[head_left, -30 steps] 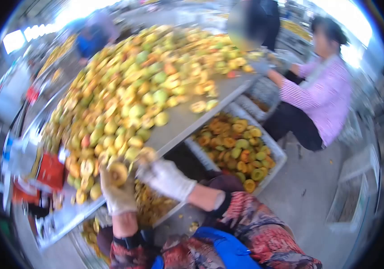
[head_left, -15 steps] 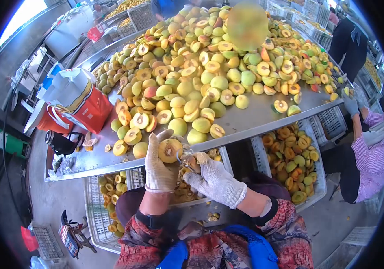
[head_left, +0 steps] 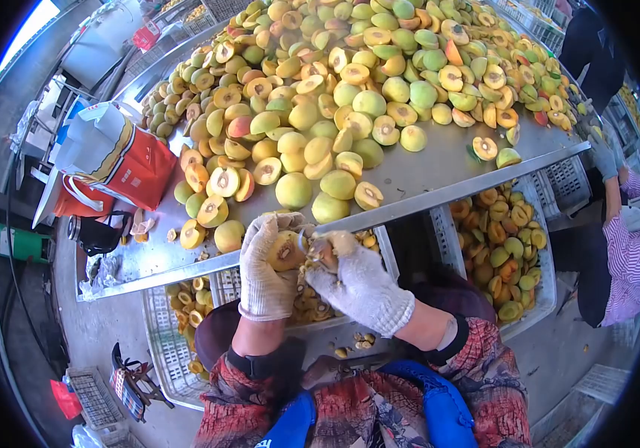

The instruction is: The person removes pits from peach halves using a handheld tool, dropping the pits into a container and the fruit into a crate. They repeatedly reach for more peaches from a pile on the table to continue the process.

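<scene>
My left hand (head_left: 269, 272), in a whitish knit glove, is wrapped round a halved yellow fruit (head_left: 285, 251), its cut face showing a brown centre. Close against it on the right, my gloved right hand (head_left: 365, 287) grips a small tool with a metal loop (head_left: 303, 243) at the fruit's edge; the fingers partly hide its handle. Both hands are over the front edge of a metal table (head_left: 417, 179). On that table lies a large heap of halved yellow-green fruit (head_left: 305, 116).
A red and white bag (head_left: 140, 168) and a black strapped item (head_left: 99, 235) are at the table's left. Crates of fruit halves (head_left: 510, 261) stand below the edge. A co-worker in a striped sleeve (head_left: 628, 261) is at the right. A folding stool (head_left: 137, 384) is lower left.
The fruit in my left hand has tilted, and the tool is now against its edge. The view has shifted, so the heap appears higher. The co-worker's hand at the right has moved slightly.
</scene>
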`<state>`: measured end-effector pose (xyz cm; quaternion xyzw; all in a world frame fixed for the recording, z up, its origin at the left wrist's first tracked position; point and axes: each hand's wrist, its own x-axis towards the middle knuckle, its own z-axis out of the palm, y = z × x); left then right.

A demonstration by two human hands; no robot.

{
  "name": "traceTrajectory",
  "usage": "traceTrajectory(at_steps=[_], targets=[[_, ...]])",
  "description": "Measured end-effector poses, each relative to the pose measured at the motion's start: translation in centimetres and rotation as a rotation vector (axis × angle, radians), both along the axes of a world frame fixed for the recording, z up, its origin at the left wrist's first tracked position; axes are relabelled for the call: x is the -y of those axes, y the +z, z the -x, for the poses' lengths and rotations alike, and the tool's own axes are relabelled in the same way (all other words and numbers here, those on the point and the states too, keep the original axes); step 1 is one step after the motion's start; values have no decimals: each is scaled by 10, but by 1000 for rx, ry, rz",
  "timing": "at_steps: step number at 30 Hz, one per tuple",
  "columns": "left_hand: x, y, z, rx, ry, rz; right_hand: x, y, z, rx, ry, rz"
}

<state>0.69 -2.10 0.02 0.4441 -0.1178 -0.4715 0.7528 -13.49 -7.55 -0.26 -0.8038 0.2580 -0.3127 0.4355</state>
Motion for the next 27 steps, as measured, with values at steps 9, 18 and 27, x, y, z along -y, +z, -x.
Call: traceTrajectory(at_steps=[9,18,27], targets=[[4,-1,21,21,-124,10,13,1,-4,7,-74,210],[6,-8,12,135,-62,-2,9,-3,-12,66,-63,257],[-7,2,-17,-130,0,64,-15,-8,-20,-59,82,-35]])
